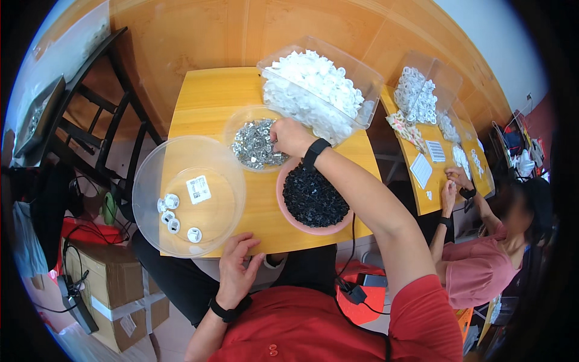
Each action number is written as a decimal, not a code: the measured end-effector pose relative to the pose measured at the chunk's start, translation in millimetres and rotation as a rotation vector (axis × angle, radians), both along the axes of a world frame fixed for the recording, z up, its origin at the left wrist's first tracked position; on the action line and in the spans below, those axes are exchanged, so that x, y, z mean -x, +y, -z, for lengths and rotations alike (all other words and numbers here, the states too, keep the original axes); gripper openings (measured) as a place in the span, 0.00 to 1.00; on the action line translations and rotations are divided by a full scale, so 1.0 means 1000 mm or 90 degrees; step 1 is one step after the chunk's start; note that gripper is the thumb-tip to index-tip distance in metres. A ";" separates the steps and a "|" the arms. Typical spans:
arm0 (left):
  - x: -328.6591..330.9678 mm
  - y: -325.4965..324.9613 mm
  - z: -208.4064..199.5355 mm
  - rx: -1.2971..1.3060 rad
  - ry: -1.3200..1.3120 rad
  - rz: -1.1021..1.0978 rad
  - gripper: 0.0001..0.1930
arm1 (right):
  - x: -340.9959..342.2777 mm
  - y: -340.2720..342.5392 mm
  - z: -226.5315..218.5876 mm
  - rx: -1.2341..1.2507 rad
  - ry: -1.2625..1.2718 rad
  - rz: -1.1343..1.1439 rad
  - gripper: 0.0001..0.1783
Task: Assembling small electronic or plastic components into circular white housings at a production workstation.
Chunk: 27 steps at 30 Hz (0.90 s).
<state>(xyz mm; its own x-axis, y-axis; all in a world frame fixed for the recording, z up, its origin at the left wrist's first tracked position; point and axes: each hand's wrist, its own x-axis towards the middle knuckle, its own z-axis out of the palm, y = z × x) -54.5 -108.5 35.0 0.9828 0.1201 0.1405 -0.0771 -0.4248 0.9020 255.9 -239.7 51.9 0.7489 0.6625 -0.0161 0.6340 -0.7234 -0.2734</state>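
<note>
My right hand reaches over the rim of a clear round tub of small silvery metal parts. Its fingers are drawn together at the parts, and what they hold, if anything, is hidden. Below that forearm stands a pink bowl full of small black plastic pieces. At the table's near edge my left hand is empty, its thumb apart from loosely bent fingers. Beside it, a large clear round tub contains several white round fittings and a white printed label.
A clear bin heaped with white plastic parts stands at the back of the yellow table. At right, a co-worker handles small parts at another table. A black rack and cardboard box are on the left.
</note>
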 end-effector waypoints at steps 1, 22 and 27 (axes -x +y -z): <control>0.001 0.001 0.000 0.001 0.001 -0.002 0.13 | 0.001 0.000 -0.003 0.001 0.001 -0.002 0.11; -0.005 0.006 0.007 0.247 0.101 -0.071 0.15 | -0.064 -0.091 -0.158 0.049 0.212 0.251 0.51; -0.007 0.004 0.006 0.219 0.107 -0.074 0.15 | -0.091 -0.080 -0.119 0.051 0.301 0.232 0.61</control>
<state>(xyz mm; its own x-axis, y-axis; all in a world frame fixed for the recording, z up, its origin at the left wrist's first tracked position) -47.8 -104.7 29.3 0.9657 0.2439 -0.0890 0.1146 -0.0931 0.9890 347.1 -319.8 170.6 0.8270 0.3468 -0.4426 0.1633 -0.9014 -0.4011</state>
